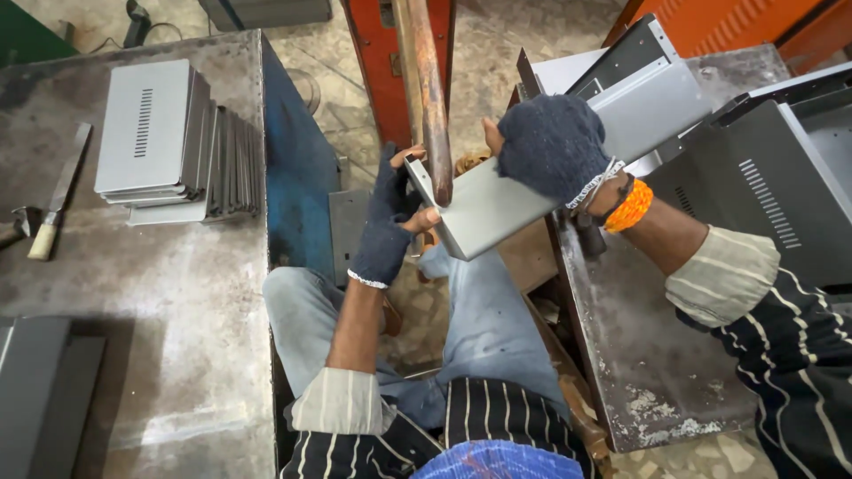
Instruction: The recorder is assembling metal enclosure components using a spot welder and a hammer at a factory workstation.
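Centre frame: gloved left hand (pixel 388 222) and right hand (pixel 552 146) grip a bent grey metal panel (pixel 484 213) against a rusty vertical bar (pixel 432 98). Stacked vented panels (pixel 155 133) upper left on worktop (pixel 177 310).

Two gloved hands (pixel 390 217), one held panel (pixel 484 213), one knife (pixel 58 200).

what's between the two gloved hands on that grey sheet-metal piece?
Head view: between left hand and right hand, a rusty upright bar meets the grey metal piece near its left edge.

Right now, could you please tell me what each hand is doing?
Left hand: closed on the near corner of the grey sheet-metal panel.
Right hand: gloved, gripping the same panel's upper edge.
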